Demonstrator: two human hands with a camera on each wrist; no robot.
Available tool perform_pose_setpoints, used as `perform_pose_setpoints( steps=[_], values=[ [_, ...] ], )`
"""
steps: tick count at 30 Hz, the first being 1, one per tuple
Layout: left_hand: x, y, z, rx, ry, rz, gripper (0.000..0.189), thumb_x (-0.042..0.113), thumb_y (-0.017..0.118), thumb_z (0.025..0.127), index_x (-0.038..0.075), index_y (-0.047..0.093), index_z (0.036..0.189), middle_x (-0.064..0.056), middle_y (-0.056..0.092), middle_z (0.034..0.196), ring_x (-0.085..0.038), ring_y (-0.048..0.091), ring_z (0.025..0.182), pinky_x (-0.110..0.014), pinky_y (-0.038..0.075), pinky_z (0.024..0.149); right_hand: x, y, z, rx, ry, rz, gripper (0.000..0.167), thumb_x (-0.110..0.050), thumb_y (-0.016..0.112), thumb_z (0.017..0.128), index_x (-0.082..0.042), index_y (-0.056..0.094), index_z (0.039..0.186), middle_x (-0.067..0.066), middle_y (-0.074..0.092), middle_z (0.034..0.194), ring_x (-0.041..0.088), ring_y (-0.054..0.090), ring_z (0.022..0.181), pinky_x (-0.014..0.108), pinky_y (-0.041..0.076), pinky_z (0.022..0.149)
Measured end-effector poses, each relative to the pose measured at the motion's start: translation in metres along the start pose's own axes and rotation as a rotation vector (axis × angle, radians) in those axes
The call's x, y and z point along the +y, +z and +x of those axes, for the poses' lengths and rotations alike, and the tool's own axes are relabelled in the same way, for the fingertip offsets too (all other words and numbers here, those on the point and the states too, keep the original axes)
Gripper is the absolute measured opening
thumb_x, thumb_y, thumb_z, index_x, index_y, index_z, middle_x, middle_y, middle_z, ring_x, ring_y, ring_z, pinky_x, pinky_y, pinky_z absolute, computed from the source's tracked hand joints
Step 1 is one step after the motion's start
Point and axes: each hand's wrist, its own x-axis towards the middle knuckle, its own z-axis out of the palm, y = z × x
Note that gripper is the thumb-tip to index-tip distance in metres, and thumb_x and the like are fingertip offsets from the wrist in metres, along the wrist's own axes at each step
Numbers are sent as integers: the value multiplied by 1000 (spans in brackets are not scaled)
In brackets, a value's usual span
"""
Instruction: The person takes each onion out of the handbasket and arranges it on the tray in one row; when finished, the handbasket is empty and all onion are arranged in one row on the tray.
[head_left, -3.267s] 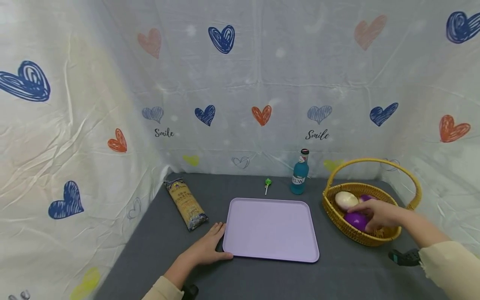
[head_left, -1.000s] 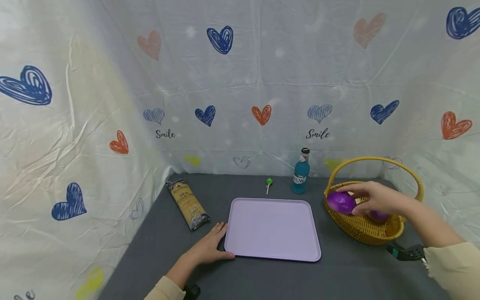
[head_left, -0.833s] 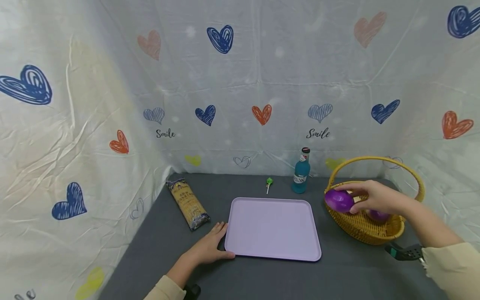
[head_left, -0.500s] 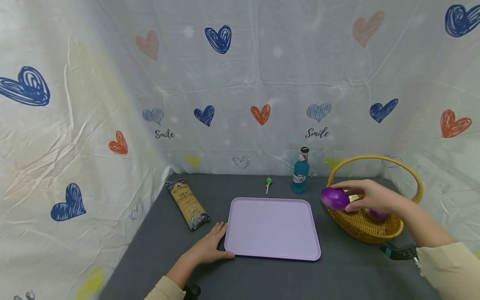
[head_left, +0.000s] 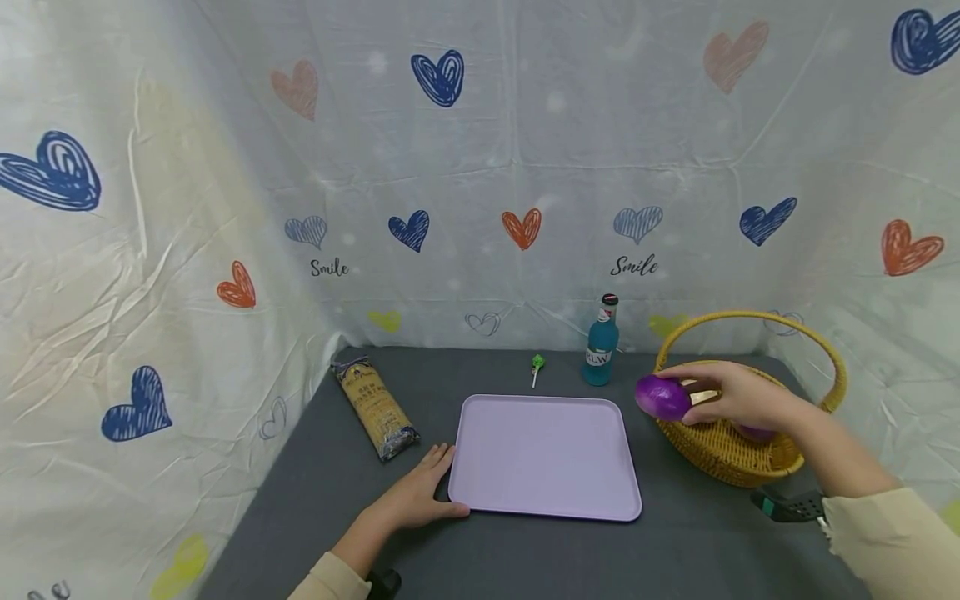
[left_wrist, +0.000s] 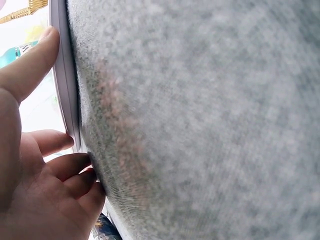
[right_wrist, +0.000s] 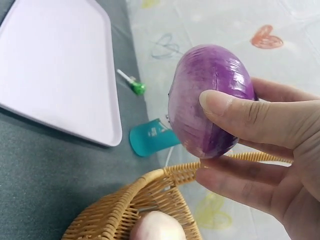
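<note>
My right hand (head_left: 738, 396) grips a purple onion (head_left: 663, 397), thumb on one side and fingers on the other. It is held in the air just past the left rim of a yellow wicker basket (head_left: 712, 462). Inside the basket lie a pale round thing (right_wrist: 159, 227) and another purple one (head_left: 756, 433), partly covered by the hand. My left hand (head_left: 412, 498) rests at the near left corner of a lilac tray (head_left: 543, 458). Its fingers lie extended along the left edge, and the thumb touches the front edge. Nothing lies on the tray.
Behind the tray are a green lollipop (head_left: 537, 364) and an upright blue bottle (head_left: 601, 346). A yellow food packet (head_left: 375, 408) lies at the left of the grey tabletop (head_left: 480, 554). The basket's tall handle (head_left: 750, 315) arches over it.
My right hand has lifted the onion out of the basket and carried it left past the rim. The left hand stays at the tray corner.
</note>
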Motion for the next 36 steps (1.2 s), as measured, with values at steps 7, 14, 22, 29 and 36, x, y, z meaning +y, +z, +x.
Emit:
perform_pose_setpoints(
  steps=[7,14,22,29,36],
  values=[
    [0,0,-1,-5,-5,-6,111,65,74,81,5,25,160,-21,22,166,-39,17,155,-61,25,119,1,2,3,-11,-9,24,67,-28,82,85,-10,56,144,26,60,137,47,63,119,37,60,85],
    [0,0,-1,-8,-6,-12,111,64,75,81,5,25,160,-21,22,166,-39,16,155,-61,25,120,-1,4,5,-11,-10,8,65,-29,82,85,-13,57,143,25,59,138,48,63,118,37,61,83],
    [0,0,-1,-9,-7,-18,110,64,75,81,5,25,160,-21,22,166,-39,16,155,-61,25,120,-3,6,8,-15,-4,-24,64,-29,81,85,-14,57,143,26,59,138,48,63,118,38,61,84],
    [-1,0,-1,-10,-9,-19,110,64,75,81,5,25,160,-21,22,166,-39,16,155,-60,24,120,-7,6,11,-15,2,-28,63,-29,81,86,-14,58,142,26,60,137,48,63,118,39,61,84],
    [-1,0,1,-9,-10,-17,111,64,75,81,6,25,160,-20,22,166,-38,16,155,-60,24,120,-11,8,14,-22,12,-16,62,-29,81,86,-16,59,143,25,60,137,47,62,120,38,60,85]
  ],
)
